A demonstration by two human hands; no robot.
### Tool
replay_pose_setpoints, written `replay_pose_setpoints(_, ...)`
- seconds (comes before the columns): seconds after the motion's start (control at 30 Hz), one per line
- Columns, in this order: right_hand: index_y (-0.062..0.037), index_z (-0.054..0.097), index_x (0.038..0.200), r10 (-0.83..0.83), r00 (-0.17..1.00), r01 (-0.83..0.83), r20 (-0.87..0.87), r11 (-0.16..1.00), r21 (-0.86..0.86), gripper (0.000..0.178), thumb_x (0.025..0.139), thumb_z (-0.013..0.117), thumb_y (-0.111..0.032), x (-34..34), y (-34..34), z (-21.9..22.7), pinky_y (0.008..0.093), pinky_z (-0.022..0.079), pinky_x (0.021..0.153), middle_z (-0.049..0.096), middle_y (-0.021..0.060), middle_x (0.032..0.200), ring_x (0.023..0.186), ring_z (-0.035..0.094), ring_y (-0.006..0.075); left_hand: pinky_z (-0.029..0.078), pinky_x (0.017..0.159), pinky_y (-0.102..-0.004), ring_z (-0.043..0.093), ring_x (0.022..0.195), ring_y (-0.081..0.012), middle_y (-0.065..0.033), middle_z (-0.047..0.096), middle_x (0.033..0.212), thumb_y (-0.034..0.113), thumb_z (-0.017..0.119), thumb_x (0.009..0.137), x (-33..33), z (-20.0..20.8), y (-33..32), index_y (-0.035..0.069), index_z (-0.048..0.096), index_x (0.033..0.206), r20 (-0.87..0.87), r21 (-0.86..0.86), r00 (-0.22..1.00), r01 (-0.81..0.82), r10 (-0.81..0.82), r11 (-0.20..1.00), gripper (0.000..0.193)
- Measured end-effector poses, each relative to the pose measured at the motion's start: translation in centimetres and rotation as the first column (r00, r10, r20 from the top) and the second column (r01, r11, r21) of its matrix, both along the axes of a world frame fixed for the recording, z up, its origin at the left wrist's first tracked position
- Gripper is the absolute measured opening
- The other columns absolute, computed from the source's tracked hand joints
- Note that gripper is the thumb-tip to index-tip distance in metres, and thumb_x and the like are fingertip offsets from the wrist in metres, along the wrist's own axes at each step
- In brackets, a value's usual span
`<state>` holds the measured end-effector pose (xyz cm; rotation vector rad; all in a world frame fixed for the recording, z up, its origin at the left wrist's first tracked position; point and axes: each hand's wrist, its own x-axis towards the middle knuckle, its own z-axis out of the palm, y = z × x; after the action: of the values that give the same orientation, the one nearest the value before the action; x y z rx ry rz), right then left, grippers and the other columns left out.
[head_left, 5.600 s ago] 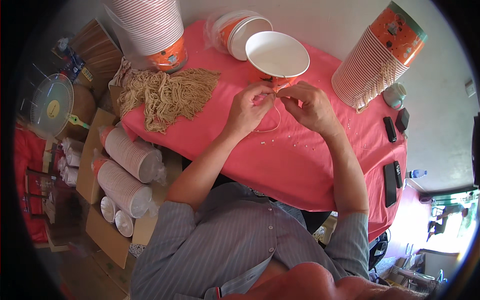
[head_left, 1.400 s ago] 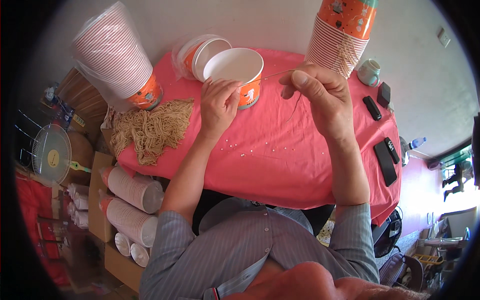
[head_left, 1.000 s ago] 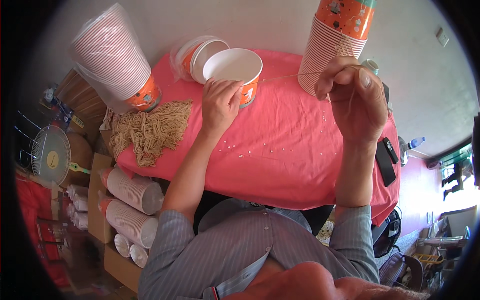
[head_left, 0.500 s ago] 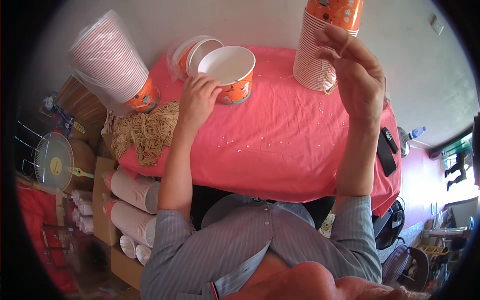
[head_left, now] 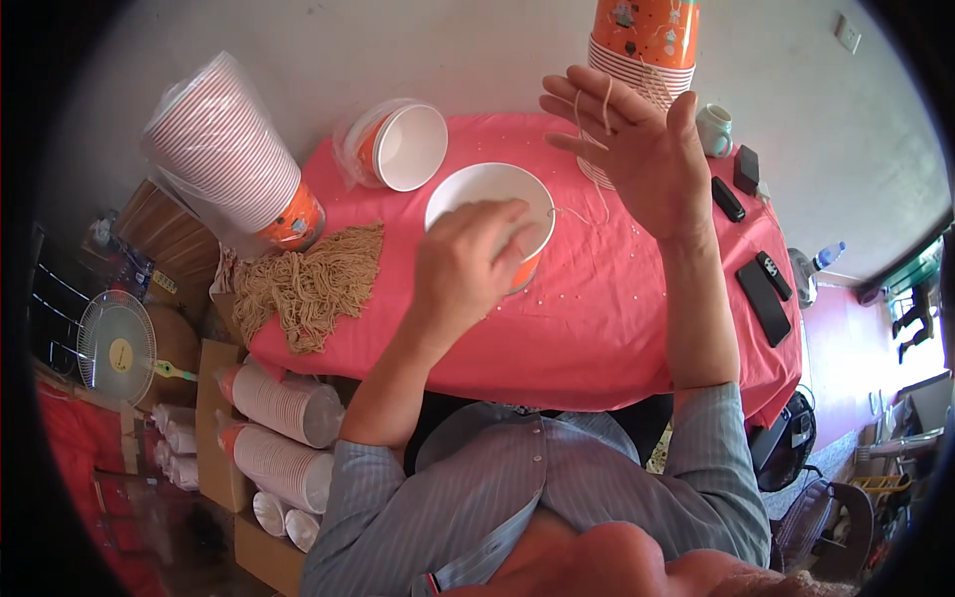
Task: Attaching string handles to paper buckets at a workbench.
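My left hand [head_left: 463, 264] bends over the near rim of a white-lined paper bucket [head_left: 477, 181] with an orange printed outside. Its fingers curl over the bucket's mouth and the thumb lies at the near rim; some fingertips are blurred or hidden. My right hand [head_left: 647, 164] is raised to the right, palm showing and fingers spread. A thin beige string [head_left: 605, 204] loops over its fingers and runs down to the bucket's right rim. A tangled heap of beige strings [head_left: 313, 284] lies at the table's left end.
Tall bucket stacks stand on the left [head_left: 229, 149] and behind my right hand [head_left: 652, 40]. A smaller bagged stack [head_left: 413, 149] lies tilted at the back. Several dark devices [head_left: 764, 303] and a mug [head_left: 714, 129] are at the right. Wrapped stacks [head_left: 288, 403] fill boxes below left.
The bucket has come nearer and to the right, with my left hand over it. My right hand has moved left, its fingers now spread with the string looped on them.
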<state>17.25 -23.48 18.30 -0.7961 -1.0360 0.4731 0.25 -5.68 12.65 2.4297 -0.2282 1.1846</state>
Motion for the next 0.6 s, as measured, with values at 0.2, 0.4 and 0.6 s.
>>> replay_pose_setpoints(0.2,0.0038,0.038,0.170,-0.057,0.994,0.065,0.089,0.994,-0.093,0.108,0.109,0.027,-0.084,-1.7,1.7,-0.8,0.0556,0.035,0.131,0.047,0.0213,0.172,0.162,0.042,0.0368,0.055,0.068,-0.0308,0.068,0.075,-0.0143,-0.0098,0.078,0.095,0.014,0.085,0.099,0.9,3.6,-0.5,-0.002,0.078,0.106,-0.002,-0.501,0.991,0.118,-0.137,0.858,0.020)
replay_pose_setpoints(0.4,0.0050,0.044,0.167,-0.085,0.975,0.109,0.207,0.989,-0.104,0.090,0.115,0.046,-0.068,-2.8,2.7,-2.6,0.0444,0.036,0.131,0.051,0.0203,0.169,0.159,0.046,0.0313,0.054,0.067,-0.0297,0.069,0.075,-0.0114,-0.0082,0.078,0.097,0.016,0.085,0.101,3.1,3.9,-1.2,-0.003,0.076,0.116,0.016,-0.562,0.979,0.175,-0.202,0.808,0.026)
replay_pose_setpoints(0.6,0.0067,0.056,0.157,-0.094,0.970,0.141,0.224,0.968,-0.206,0.078,0.113,0.060,-0.058,-2.0,2.6,-2.5,0.0403,0.047,0.121,0.068,0.0190,0.146,0.142,0.061,0.0278,0.055,0.074,-0.0280,0.070,0.079,-0.0102,-0.0068,0.076,0.090,0.011,0.074,0.108,3.1,3.4,0.9,-0.002,0.077,0.113,-0.042,-0.525,0.989,0.102,-0.145,0.845,0.015)
